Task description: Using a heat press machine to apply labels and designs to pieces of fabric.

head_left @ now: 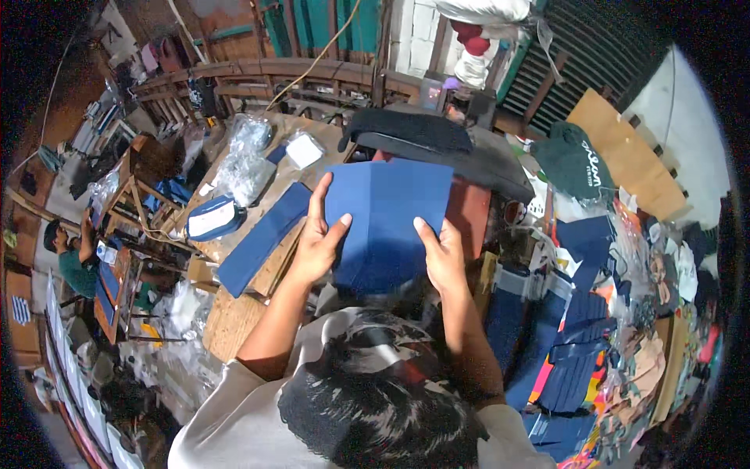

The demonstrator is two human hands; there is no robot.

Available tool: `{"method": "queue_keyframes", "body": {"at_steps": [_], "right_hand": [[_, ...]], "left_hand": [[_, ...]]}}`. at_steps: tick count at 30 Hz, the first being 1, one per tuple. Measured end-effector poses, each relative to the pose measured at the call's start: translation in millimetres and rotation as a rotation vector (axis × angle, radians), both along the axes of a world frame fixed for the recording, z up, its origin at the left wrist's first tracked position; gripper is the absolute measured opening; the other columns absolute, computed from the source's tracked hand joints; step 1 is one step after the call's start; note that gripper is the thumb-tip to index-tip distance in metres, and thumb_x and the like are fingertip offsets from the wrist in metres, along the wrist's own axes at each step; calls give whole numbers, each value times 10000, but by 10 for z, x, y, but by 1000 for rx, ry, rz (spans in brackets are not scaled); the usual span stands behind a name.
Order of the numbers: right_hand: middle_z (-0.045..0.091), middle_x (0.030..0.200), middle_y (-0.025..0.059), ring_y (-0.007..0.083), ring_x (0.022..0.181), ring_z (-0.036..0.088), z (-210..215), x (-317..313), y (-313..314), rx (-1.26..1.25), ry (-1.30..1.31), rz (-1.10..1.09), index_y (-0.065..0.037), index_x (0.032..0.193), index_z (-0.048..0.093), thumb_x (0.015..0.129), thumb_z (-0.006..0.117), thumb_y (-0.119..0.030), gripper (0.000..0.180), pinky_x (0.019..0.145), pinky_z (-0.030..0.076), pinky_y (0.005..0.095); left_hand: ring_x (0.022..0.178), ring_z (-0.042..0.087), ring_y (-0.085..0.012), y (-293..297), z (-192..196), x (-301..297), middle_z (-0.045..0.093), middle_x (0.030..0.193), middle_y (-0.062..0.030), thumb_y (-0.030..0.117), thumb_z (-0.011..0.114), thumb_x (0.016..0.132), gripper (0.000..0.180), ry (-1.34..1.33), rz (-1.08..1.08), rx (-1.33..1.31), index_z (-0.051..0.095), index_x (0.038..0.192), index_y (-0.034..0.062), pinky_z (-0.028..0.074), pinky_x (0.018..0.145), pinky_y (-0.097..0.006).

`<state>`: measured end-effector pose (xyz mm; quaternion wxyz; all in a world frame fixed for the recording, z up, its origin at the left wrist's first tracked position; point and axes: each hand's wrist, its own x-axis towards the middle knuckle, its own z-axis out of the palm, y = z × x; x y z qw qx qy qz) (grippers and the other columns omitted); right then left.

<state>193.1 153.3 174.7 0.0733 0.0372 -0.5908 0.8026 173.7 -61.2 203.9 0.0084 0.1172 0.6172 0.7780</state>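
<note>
A flat blue fabric panel (389, 219) is held up in front of my chest, with a faint crease or fold down its middle. My left hand (319, 246) grips its left edge, thumb on the near face and fingers reaching behind. On the opposite edge, my right hand (441, 254) pinches the panel the same way, its fingers mostly hidden behind the cloth. Left of my left hand, a long folded strip of blue fabric (266, 238) lies across the wooden table. A dark, padded-looking machine arm (406, 131) stands just beyond the panel.
On the wooden table (238, 320) are a blue pouch (215, 219), clear plastic bags (244, 168) and a white packet (303, 150). Stacked dark blue fabric pieces (574, 352) lie to my right beside heaped cloth scraps (637, 367). Another person (74, 262) sits at far left.
</note>
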Motion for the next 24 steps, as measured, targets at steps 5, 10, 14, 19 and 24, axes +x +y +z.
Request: {"method": "queue_keyframes", "body": {"at_steps": [5, 10, 14, 19, 24], "right_hand": [[684, 1045, 76, 136, 938, 595, -535, 197, 299, 383, -71, -189, 45, 1132, 605, 992, 607, -211, 292, 872, 476, 323], [695, 1041, 147, 215, 930, 649, -1122, 553, 565, 451, -246, -341, 47, 1131, 608, 975, 624, -245, 332, 841, 493, 356], [677, 1053, 116, 201, 951, 613, -1222, 759, 541, 364, -337, -406, 25, 1131, 620, 970, 640, -268, 334, 878, 482, 359], [646, 1112, 106, 212, 1014, 587, -1699, 661, 511, 323, -412, -512, 21, 1176, 594, 958, 662, -197, 316, 921, 463, 340], [667, 1083, 111, 190, 945, 603, -1558, 528, 415, 305, -330, -460, 18, 1132, 625, 979, 569, -86, 194, 837, 489, 326]], "left_hand": [[1253, 474, -207, 78, -764, -230, 448, 1423, -132, 85, 624, 947, 615, -118, -6, -73, 314, 1476, 32, 369, 1071, -336], [967, 576, -96, 126, -1396, -753, 651, 1075, -18, 145, 594, 994, 255, -158, -119, -365, 562, 1221, 34, 465, 889, -267], [1023, 549, -102, 363, -1362, -1384, 641, 1125, -38, 169, 577, 1005, 281, 37, -120, -422, 553, 1233, 8, 458, 911, -284], [853, 653, -434, 406, -1892, -2053, 685, 915, -220, 391, 554, 967, 483, 539, 140, -1391, 531, 1318, 60, 508, 744, -509], [788, 651, -366, 441, -2088, -2297, 685, 795, -169, 408, 422, 1026, 436, 604, 224, -1394, 616, 1185, 51, 434, 710, -532]]}}
